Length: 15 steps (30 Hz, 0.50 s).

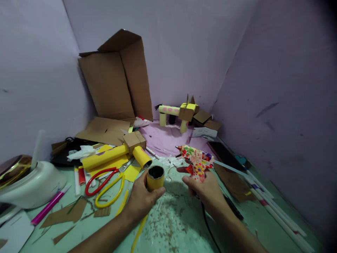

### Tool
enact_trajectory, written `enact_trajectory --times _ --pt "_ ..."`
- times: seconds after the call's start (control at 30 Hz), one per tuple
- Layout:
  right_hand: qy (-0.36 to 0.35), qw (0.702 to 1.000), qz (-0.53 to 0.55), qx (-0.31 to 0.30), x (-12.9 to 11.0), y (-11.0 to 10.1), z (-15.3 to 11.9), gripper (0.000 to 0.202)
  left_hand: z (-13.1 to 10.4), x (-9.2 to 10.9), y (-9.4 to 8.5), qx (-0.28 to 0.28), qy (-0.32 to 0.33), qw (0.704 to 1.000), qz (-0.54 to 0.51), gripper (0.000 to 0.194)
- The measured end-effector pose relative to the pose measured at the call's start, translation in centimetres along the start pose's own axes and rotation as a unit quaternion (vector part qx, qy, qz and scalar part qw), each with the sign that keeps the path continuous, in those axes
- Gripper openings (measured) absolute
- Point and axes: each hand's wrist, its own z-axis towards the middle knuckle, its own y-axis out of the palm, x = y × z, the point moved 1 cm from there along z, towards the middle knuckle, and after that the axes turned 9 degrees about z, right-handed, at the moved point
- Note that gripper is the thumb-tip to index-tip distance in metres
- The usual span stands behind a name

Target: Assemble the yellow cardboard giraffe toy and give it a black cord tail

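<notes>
Left hand (143,196) is clamping round a yellow tube (155,182) — right hand (205,186) is gripping a flowery glue gun (196,158).

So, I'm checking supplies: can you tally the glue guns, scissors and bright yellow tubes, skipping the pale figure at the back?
Floral hot glue gun: 1, in the right hand
Scissors: 1 pair
Bright yellow tubes: 3, one in the left hand
Total: 5
</notes>
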Motion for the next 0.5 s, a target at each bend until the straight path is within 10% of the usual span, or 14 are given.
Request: enact_trajectory --times 0.23,0.5 --pt "0.009 0.996 -0.051 0.071 1.0 -1.2 0.6 0.028 0.0 -0.1 -0.2 -0.035 -0.026 0.996 -0.078 0.045" --pt "0.039 0.997 0.065 0.009 1.6 -0.3 0.8 0.038 -0.1 -0.5 0.0 -0.086 -0.024 0.99 -0.108 0.048"
